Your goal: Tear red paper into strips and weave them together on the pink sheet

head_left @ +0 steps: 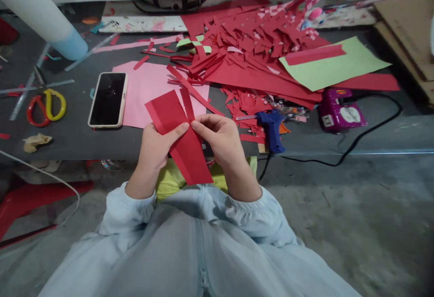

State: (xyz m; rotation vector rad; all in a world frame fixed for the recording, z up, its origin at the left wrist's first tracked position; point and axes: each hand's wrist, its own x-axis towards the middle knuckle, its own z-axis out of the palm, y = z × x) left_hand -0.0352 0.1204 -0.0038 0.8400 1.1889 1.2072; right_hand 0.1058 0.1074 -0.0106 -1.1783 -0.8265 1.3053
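Observation:
Both hands hold one sheet of red paper (190,159) in front of my body, at the table's front edge. My left hand (158,145) pinches it from the left, thumb on top and fingers hidden beneath. On the right, my right hand (220,136) grips between thumb and fingertips where a narrow strip parts from the sheet's upper portion. The two thumbs almost meet at the bottom of that split. A pink sheet (142,84) lies flat on the table just beyond my hands.
A phone (107,100) and scissors (47,107) lie to the left, near a large white bottle (44,12). Red paper scraps (251,39) heap at the back. A blue glue gun (272,129), a green sheet (332,64) and a purple box (342,111) with a black cord lie right.

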